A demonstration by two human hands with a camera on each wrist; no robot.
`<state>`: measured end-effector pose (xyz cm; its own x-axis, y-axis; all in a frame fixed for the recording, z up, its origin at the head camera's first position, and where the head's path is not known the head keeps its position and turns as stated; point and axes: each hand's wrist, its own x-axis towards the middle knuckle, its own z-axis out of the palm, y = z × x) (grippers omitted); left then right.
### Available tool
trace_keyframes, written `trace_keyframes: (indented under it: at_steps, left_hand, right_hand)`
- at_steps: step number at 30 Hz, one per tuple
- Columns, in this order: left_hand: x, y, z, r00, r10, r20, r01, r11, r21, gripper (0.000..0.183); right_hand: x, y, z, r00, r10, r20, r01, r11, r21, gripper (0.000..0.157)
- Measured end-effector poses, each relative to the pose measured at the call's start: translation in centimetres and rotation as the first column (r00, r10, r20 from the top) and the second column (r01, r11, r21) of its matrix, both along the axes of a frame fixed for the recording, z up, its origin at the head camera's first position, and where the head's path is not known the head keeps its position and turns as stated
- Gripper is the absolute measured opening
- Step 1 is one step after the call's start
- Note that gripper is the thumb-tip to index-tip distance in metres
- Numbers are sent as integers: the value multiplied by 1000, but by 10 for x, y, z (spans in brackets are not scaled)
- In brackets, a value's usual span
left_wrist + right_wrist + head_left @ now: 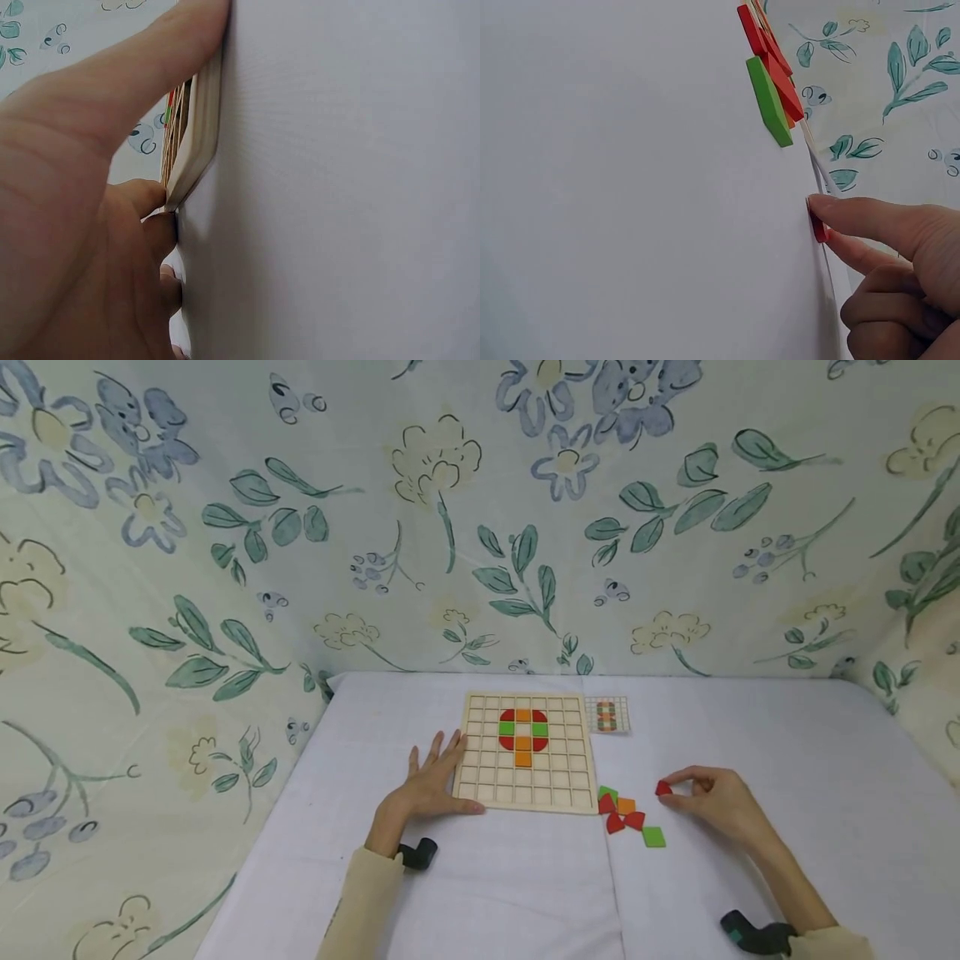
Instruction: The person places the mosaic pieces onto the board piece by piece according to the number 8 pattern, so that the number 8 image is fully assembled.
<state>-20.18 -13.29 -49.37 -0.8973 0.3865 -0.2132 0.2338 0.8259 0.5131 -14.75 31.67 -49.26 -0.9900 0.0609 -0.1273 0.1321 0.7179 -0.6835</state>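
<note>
Red and flat, a small tile is pinched by the right hand, to the right of the pale wooden grid board. The left hand, spread wide, touches that board's left and near edges. Loose red, orange and green tiles lie by its near right corner. Beneath is the white, cloth-covered tabletop; a patterned card lies at the board's far right corner; floral fabric rises beyond.

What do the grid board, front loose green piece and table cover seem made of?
Grid board: probably wood, judging by its matte, pale tan surface. Green piece: painted wood or plastic, smooth, evenly coloured; can't tell which. Table cover: likely cloth, matte white, softly creased.
</note>
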Motion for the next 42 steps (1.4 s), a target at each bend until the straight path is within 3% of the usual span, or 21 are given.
trace_keyframes:
  at_steps: [4,10,28,37,42]
  left_hand:
    - [-1,1,0,1000,-1,-2,1,1000,4,123]
    - [-2,3,-2,1000,-7,-10,7,1000,13,124]
    - [-2,1,-1,1000,-5,-5,5,1000,5,124]
    - [-2,-1,-2,1000,5,-3,-5,1000,5,124]
    - [-2,-1,-3,1000,7,3,-7,1000,11,124]
  right_hand:
    - [0,2,0,1000,3,22,-3,1000,-9,49]
    - [2,7,-1,999,30,44,-29,999,-29,42]
    - [3,-9,-2,997,-82,-8,82,997,5,40]
    - [-3,-56,15,989,-144,-38,141,987,-73,38]
    - [-13,-83,20,995,-103,-7,102,986,-131,37]
